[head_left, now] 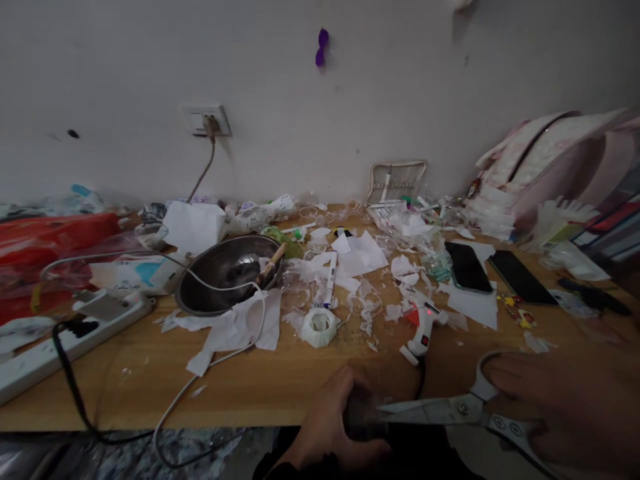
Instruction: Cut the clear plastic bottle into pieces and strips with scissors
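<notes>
My left hand (333,423) curls around a dark, see-through piece (363,417) at the table's front edge; its exact kind is too dim to make out. In my right hand (565,407) is a pair of scissors (450,410), with fingers through the handle loops. The scissor blades point left, and their tips reach the dark piece. A white hot glue gun (423,330) with a red light lies on the table just beyond my hands. Left of it sits a roll of white tape (319,327), with a white marker (331,280) behind it.
A dark metal bowl (220,287) holding a wooden-handled tool stands at left, crossed by a white cable. A power strip (75,340) lies farther left. Two phones (469,267) and a pink backpack (555,167) are at right. Paper scraps (360,253) cover the middle.
</notes>
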A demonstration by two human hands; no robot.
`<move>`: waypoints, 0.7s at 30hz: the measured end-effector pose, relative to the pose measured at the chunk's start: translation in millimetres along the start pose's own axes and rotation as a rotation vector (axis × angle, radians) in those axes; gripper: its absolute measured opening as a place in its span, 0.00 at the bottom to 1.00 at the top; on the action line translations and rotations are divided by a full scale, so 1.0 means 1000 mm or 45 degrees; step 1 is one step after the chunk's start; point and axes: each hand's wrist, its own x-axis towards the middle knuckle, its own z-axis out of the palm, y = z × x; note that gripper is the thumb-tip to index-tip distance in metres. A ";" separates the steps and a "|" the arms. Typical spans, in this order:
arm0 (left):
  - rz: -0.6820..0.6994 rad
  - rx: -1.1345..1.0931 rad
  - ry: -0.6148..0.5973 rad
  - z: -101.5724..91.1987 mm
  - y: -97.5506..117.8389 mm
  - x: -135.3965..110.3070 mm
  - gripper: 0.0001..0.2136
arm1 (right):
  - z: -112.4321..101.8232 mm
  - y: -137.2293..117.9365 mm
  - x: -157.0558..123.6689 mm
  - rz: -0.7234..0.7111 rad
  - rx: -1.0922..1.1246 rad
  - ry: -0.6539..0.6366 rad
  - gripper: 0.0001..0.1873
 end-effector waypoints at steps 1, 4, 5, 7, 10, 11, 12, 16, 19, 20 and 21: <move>0.018 -0.011 -0.011 -0.001 -0.001 0.000 0.21 | -0.002 -0.001 0.000 -0.033 -0.004 0.013 0.18; 0.085 -0.082 -0.085 -0.002 -0.006 0.001 0.21 | -0.005 -0.002 0.001 -0.061 -0.081 -0.002 0.21; 0.116 -0.121 -0.116 -0.003 -0.008 0.001 0.21 | -0.006 -0.002 0.002 -0.064 -0.103 -0.021 0.22; 0.188 -0.199 -0.185 -0.004 -0.012 0.003 0.22 | -0.008 0.001 0.007 -0.095 -0.113 -0.077 0.24; 0.269 -0.259 -0.263 -0.006 -0.014 0.004 0.24 | -0.010 0.006 0.018 -0.158 -0.170 -0.155 0.27; 0.283 -0.257 -0.278 -0.007 -0.013 0.004 0.24 | -0.011 0.007 0.022 -0.171 -0.200 -0.165 0.28; 0.294 -0.253 -0.285 -0.008 -0.012 0.004 0.25 | -0.012 0.008 0.027 -0.184 -0.226 -0.174 0.28; 0.307 -0.226 -0.284 -0.012 -0.008 0.002 0.26 | -0.017 0.008 0.046 -0.244 -0.271 -0.158 0.26; 0.318 -0.189 -0.288 -0.012 -0.009 0.001 0.28 | -0.018 0.011 0.060 -0.311 -0.284 -0.130 0.21; 0.328 -0.182 -0.288 -0.011 -0.009 0.001 0.29 | -0.018 0.012 0.065 -0.350 -0.295 -0.116 0.18; 0.336 -0.180 -0.286 -0.011 -0.010 0.001 0.30 | -0.018 0.015 0.071 -0.396 -0.302 -0.104 0.17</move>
